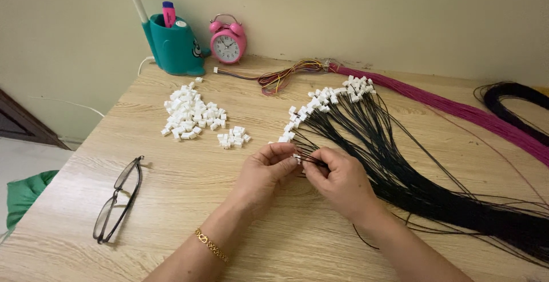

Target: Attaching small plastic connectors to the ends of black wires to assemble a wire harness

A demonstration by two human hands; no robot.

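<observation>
Two hands meet at frame centre, fingertips pinched together. Left hand [264, 168] pinches a small white connector housing [297, 158] between thumb and forefinger, holding it steady. Right hand [338, 180] is closed narrow on thin black wires [312, 157] right at the housing, fingers bunched for a fine grip; looks like wire end and housing are being held against each other. Exact contact point is hidden by the fingers. Gold bracelet [210, 246] on the left wrist.

Just above and right of the hands: fan of black wires already tipped with white housings [329, 96], ends spread in an arc toward upper centre, probably to keep finished ends apart and countable. Their tails gather into a thick black bundle [457, 208] running to the lower right edge.

Upper left of centre: two loose heaps of white housings [191, 113], the smaller one nearer the hands, within easy reach of the left hand.

Further out: magenta wire bundle [457, 109] running diagonally at upper right, another dark coil [514, 102] at the right edge, small multicolour harness [283, 77] at top centre. Pink alarm clock [227, 40] and teal pen holder [171, 45] against the wall, upper left. Glasses [117, 199] folded open at lower left. All on a light wooden table [171, 173].
</observation>
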